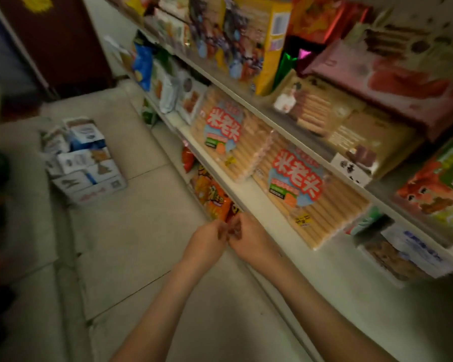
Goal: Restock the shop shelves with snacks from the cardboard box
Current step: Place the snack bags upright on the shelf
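My left hand (207,237) and my right hand (249,236) meet at the front edge of the bottom shelf. Their fingers pinch the top edge of a dark red snack bag (232,214) that stands beside orange snack bags (213,195). Most of that bag is hidden under the shelf board (220,176) above it. On that board lie two flat packs of biscuit sticks (293,178) with red lettering. The picture is blurred, so the finger positions are unclear.
An opened cardboard box (84,163) with blue and white printing stands on the tiled floor at the left. Higher shelves (311,150) at the right carry biscuit boxes and bags. A dark door (55,37) is at the back. Dark objects line the left edge.
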